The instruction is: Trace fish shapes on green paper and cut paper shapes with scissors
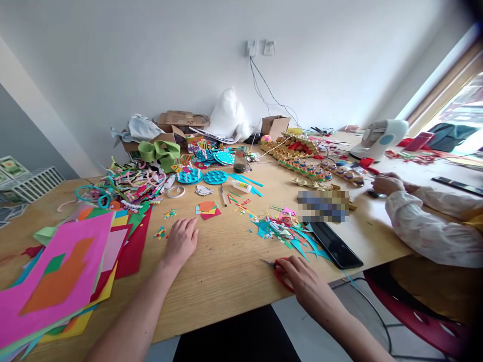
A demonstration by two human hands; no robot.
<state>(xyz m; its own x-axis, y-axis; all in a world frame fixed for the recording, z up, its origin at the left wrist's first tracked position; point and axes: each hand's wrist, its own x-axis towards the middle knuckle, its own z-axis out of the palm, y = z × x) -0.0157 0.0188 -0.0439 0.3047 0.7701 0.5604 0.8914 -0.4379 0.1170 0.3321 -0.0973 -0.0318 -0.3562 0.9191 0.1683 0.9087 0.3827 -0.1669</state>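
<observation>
My left hand (183,239) rests on the wooden table, its fingers loosely extended and holding nothing I can see. Just past its fingertips lie small cut pieces of orange, yellow and red paper (209,208). Tiny coloured bits (161,233) are scattered to its left. Near the table's front edge, my right hand (302,276) is closed around the red handles of a pair of scissors (282,278), whose blades point left. Beyond that hand is a pile of blue and mixed paper scraps (281,229).
Stacked coloured sheets (79,251) cover the left side. A black phone (335,245) lies right of the scraps. A glue bottle (241,186), a pen (223,196) and a tape roll (175,191) lie farther back. At right, another person's sleeved arms (426,221) rest on the table.
</observation>
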